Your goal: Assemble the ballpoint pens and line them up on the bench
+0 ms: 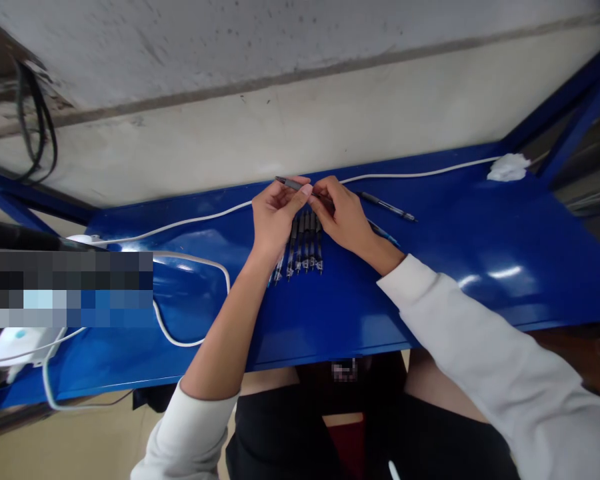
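Note:
Between my two hands a dark pen [291, 183] is held above the back part of the blue table [320, 320]. My left hand [276, 217] is closed, with thumb and fingers pinching the pen's left part. On its other end, the fingers of my right hand [344, 217] are closed too; they hide part of it. Below the hands a row of several clear pens with dark grips [307, 243] lies side by side, partly covered by my left hand. Right of my right hand lies another clear pen [387, 205], and a blue-tipped pen [383, 233] shows beside my wrist.
A white cable [195, 220] runs along the table's back and loops on the left. Near the back right corner lies crumpled white material [509, 167]. A white device [23, 343] with cords stands at the left. Behind the table rises a wall [280, 133].

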`<control>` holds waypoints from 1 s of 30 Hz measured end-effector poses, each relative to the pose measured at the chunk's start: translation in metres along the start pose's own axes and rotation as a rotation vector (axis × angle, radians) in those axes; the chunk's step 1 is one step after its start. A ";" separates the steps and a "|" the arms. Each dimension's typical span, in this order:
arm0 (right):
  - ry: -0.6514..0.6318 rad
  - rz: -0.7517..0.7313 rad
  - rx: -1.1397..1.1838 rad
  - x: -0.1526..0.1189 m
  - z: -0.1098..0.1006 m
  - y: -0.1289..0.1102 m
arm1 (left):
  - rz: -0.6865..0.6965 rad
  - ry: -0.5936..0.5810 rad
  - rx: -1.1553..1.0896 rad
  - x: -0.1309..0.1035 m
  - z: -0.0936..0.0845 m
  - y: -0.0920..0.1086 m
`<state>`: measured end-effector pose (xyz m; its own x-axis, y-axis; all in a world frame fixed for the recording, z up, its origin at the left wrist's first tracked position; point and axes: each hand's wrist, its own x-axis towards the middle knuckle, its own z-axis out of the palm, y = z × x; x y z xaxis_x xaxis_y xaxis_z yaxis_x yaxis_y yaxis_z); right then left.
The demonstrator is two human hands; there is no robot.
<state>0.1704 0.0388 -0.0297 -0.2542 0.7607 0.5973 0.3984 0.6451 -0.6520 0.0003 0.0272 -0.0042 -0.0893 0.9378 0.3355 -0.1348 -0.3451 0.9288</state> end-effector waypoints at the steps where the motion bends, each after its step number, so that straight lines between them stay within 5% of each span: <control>1: 0.005 0.002 -0.003 0.000 0.000 0.000 | -0.007 -0.002 -0.005 0.000 0.000 -0.001; 30: -0.028 -0.003 0.041 0.004 0.004 0.002 | -0.010 0.017 -0.067 -0.005 -0.002 -0.006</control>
<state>0.1667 0.0429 -0.0306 -0.2798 0.7602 0.5863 0.3613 0.6492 -0.6693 -0.0007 0.0245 -0.0115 -0.1042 0.9405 0.3233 -0.2011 -0.3383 0.9193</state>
